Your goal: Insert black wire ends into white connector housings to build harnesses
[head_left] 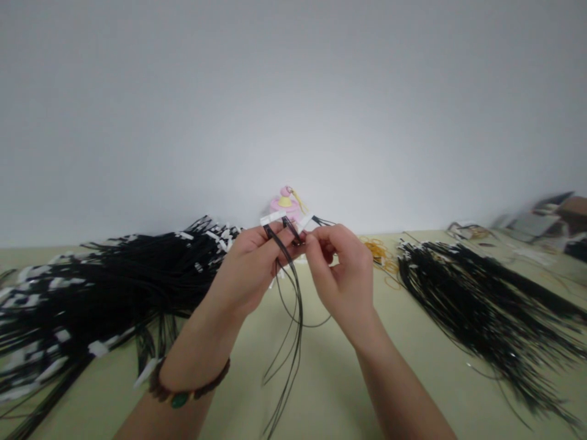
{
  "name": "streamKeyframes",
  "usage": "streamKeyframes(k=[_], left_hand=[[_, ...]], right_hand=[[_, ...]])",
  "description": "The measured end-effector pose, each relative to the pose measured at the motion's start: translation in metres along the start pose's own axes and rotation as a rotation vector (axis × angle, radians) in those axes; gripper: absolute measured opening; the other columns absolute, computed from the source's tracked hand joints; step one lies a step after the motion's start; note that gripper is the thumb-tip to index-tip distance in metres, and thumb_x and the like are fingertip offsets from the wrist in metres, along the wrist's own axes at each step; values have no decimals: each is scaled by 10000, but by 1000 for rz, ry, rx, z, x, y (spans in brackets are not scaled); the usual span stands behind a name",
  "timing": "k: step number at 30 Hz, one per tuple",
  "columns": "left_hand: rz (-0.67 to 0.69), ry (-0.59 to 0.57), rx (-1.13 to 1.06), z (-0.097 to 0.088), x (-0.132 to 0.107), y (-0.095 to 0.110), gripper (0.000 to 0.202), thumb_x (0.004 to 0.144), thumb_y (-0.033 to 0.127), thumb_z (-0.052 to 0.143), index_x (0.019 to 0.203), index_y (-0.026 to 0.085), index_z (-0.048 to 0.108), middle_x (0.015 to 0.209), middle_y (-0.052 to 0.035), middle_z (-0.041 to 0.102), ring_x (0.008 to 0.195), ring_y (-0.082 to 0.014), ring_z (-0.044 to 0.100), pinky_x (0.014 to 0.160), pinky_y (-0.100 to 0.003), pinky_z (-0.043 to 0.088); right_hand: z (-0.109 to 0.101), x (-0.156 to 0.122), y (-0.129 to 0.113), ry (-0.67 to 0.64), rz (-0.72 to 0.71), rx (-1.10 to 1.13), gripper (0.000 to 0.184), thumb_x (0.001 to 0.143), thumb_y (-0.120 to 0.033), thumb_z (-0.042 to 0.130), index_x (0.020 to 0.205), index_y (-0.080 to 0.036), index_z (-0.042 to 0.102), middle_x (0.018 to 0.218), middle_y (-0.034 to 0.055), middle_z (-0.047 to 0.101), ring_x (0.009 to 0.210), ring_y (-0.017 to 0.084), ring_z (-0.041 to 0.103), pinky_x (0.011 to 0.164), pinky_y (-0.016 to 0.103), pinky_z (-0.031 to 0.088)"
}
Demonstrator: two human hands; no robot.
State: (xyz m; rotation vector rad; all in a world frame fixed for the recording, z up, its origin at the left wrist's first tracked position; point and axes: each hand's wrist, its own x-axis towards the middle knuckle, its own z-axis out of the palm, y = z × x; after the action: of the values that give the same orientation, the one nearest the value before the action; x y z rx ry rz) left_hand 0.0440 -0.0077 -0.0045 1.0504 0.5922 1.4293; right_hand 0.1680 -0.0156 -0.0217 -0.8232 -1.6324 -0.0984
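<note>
My left hand [250,269] is closed around a few thin black cords [293,330] that hang down in loops toward the table. White paper tags [273,217] stick out at the top of the cords, above my fingers. My right hand [342,269] is pinched on the tagged end of one cord [306,221], right beside my left fingertips. Both hands are held up over the middle of the pale green table [330,379]. A beaded bracelet [188,391] is on my left wrist.
A large pile of black cords with white tags [92,293] lies on the left. Another pile of black cords [481,299] spreads on the right. Yellow rubber bands [380,252] lie behind my right hand. A pink object [285,205] stands behind my hands. Blurred boxes [545,223] sit far right.
</note>
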Motion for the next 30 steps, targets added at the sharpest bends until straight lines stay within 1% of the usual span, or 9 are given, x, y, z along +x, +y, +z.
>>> streamKeyframes(k=[7, 12, 17, 20, 22, 24, 26, 28, 30], left_hand=[[-5, 1, 44, -1, 1, 1, 103, 771, 110, 649, 677, 141, 678, 742, -41, 683, 688, -134, 642, 685, -214, 538], [24, -14, 73, -1, 2, 0, 92, 743, 162, 699, 657, 137, 675, 688, -37, 667, 686, -157, 648, 757, -265, 556], [36, 50, 27, 4, 2, -2, 72, 748, 106, 653, 680, 116, 673, 703, -48, 674, 768, -180, 682, 829, -308, 570], [44, 44, 7, 3, 4, -3, 84, 735, 74, 654, 661, 114, 660, 694, -46, 674, 808, -192, 694, 871, -328, 564], [51, 43, -10, -1, 6, 0, 71, 745, 71, 649, 689, 107, 673, 715, -57, 689, 823, -200, 701, 883, -339, 562], [71, 58, -27, -10, 8, 5, 83, 782, 93, 630, 719, 97, 684, 769, -81, 713, 821, -202, 706, 887, -345, 561], [94, 72, -45, -20, 10, 12, 139, 824, 113, 599, 714, 92, 682, 822, -97, 729, 836, -200, 710, 889, -334, 562], [70, 67, -53, -30, 9, 20, 159, 851, 108, 576, 729, 93, 677, 849, -95, 736, 890, -213, 709, 889, -329, 566], [42, 28, -52, -36, 7, 26, 172, 881, 132, 563, 757, 99, 677, 893, -86, 740, 927, -213, 703, 895, -322, 568]], right_hand=[[-1, 1, 0, -2, -9, 2, 158, 872, -146, 502, 730, -174, 564, 660, -11, 541, 613, 95, 485, 570, 221, 383], [-3, 1, 1, -13, 13, 17, 153, 871, -157, 510, 732, -171, 572, 672, -6, 551, 612, 93, 490, 572, 221, 388], [-2, 2, 6, -60, 92, 65, 140, 868, -196, 539, 762, -161, 624, 676, 2, 602, 598, 92, 511, 561, 219, 398], [-2, 2, 8, -86, 135, 96, 135, 858, -201, 554, 773, -155, 648, 706, 14, 638, 595, 88, 521, 557, 217, 406], [-5, 4, 8, -100, 138, 101, 132, 846, -195, 565, 757, -154, 654, 701, 13, 641, 586, 83, 515, 553, 213, 406], [-11, 6, 10, -149, 145, 104, 124, 833, -191, 579, 753, -151, 665, 665, 4, 623, 577, 81, 509, 552, 212, 403], [-18, 8, 15, -242, 185, 130, 111, 823, -199, 593, 792, -149, 687, 650, 1, 613, 583, 84, 516, 555, 214, 408], [-24, 11, 23, -356, 242, 185, 108, 811, -208, 604, 828, -153, 696, 708, 12, 635, 615, 89, 530, 567, 216, 421], [-27, 13, 33, -418, 304, 277, 79, 779, -211, 627, 787, -155, 683, 739, 15, 630, 641, 89, 527, 572, 214, 421]])
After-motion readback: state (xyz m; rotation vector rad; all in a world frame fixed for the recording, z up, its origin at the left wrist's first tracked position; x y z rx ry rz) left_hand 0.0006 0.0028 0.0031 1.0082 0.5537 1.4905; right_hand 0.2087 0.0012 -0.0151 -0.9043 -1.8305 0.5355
